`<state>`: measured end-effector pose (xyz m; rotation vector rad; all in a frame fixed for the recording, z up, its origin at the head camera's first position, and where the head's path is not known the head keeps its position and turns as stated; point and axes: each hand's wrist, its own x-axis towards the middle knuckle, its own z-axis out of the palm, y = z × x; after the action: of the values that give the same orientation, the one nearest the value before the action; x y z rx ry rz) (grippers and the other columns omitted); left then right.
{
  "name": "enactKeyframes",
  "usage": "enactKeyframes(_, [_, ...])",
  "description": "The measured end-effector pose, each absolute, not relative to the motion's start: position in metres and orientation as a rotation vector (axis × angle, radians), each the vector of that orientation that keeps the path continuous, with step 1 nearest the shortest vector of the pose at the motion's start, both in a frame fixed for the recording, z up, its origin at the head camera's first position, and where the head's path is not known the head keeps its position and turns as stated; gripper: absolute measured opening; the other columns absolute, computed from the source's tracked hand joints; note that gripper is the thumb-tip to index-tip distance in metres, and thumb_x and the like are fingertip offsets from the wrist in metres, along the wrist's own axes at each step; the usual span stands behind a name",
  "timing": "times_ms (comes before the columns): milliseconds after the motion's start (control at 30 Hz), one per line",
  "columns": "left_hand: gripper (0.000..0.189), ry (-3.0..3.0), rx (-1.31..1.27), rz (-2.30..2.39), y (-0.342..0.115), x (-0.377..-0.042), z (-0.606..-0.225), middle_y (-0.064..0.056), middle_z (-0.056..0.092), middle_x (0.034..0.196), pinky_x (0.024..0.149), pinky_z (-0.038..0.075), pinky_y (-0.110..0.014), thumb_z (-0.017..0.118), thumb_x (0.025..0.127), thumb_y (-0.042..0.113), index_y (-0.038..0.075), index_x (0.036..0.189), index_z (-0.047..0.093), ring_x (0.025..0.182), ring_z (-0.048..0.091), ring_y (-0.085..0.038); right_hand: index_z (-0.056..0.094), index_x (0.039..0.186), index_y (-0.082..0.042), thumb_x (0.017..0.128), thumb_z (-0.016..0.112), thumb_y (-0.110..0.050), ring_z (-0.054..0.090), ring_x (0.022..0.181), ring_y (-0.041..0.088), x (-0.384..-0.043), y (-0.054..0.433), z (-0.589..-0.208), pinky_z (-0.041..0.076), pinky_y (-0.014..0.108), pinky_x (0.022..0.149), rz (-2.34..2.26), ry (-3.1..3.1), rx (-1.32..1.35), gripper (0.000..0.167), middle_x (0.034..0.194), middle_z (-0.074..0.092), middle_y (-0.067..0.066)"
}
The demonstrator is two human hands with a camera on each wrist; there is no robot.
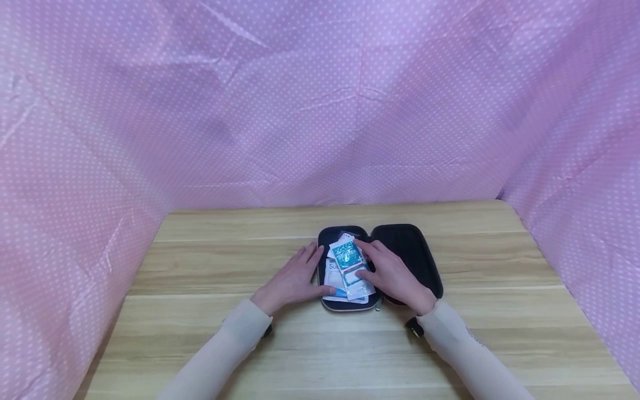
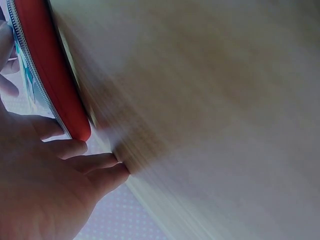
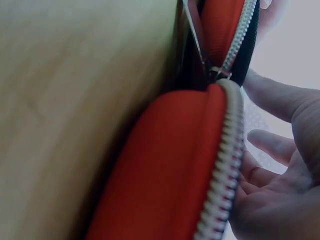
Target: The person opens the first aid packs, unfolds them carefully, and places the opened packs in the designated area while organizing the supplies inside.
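Observation:
A zip case [image 1: 407, 261], black inside and red outside, lies unfolded on the table. Its left half holds several flat packets: a green-and-white packet [image 1: 347, 255] on top, a white-and-blue packet [image 1: 332, 278] beneath. My left hand [image 1: 295, 280] rests at the case's left side, its fingers extended along the red shell [image 2: 55, 75] and the thumb over the lower packet. Above the packets is my right hand [image 1: 395, 272], with index fingertip at the green-and-white packet's top right corner and thumb on its right part. In the right wrist view, the fingers partly hide behind the zipper edge [image 3: 227, 145].
The case sits on a wooden table [image 1: 225, 239], towards its back edge. Pink dotted cloth [image 1: 300, 111] hangs behind and along both sides. A zipper pull [image 1: 378, 305] sticks out at the front of the case, near the hinge.

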<state>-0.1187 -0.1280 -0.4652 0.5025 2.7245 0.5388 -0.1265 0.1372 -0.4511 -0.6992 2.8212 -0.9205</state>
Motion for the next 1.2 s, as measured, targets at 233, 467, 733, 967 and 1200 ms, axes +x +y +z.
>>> enactKeyframes(233, [0.114,2.724,0.509,0.527,-0.127,-0.119,-0.465,-0.01,0.01,0.174,0.123,0.026,-0.054,0.062,0.084,0.081,0.012,0.166,0.022,0.157,0.015,-0.038,0.052,0.153,-0.015,0.095,0.076,-0.01,0.054,0.093,0.017,-0.125,0.14,-0.453,0.053,0.03,0.077,-1.014,2.891,-0.745,0.062,0.12,0.056,0.008])
enactKeyframes(467, [0.115,2.724,0.5,0.503,-0.127,-0.12,-0.465,-0.009,0.009,0.174,0.124,0.024,-0.053,0.061,0.084,0.082,0.013,0.166,0.02,0.158,0.014,-0.037,0.067,0.138,-0.011,0.097,0.074,-0.008,0.057,0.093,0.017,-0.122,0.143,-0.451,0.054,0.03,0.078,-1.118,2.899,-0.707,0.042,0.119,0.06,0.008])
enactKeyframes(733, [0.115,2.722,0.497,0.519,-0.127,-0.12,-0.465,-0.009,0.009,0.174,0.124,0.024,-0.052,0.063,0.084,0.08,0.013,0.166,0.02,0.158,0.013,-0.036,0.067,0.137,-0.007,0.096,0.074,-0.006,0.065,0.1,0.02,-0.118,0.153,-0.443,0.06,0.038,0.086,-1.257,2.903,-0.61,0.041,0.12,0.061,0.009])
enactKeyframes(967, [0.114,2.725,0.497,0.526,-0.127,-0.12,-0.465,-0.008,0.009,0.174,0.125,0.023,-0.051,0.064,0.084,0.079,0.013,0.166,0.02,0.158,0.013,-0.036,0.069,0.135,-0.006,0.095,0.074,-0.002,0.063,0.098,0.022,-0.114,0.165,-0.435,0.06,0.044,0.089,-1.328,2.942,-0.55,0.04,0.119,0.06,0.01])
enactKeyframes(1200, [0.112,2.73,0.504,0.535,-0.127,-0.12,-0.465,-0.009,0.01,0.174,0.124,0.023,-0.052,0.065,0.085,0.078,0.012,0.166,0.023,0.158,0.014,-0.037,0.068,0.135,-0.003,0.095,0.072,0.001,0.063,0.099,0.025,-0.112,0.178,-0.429,0.06,0.038,0.09,-1.434,2.911,-0.524,0.041,0.121,0.058,0.013])
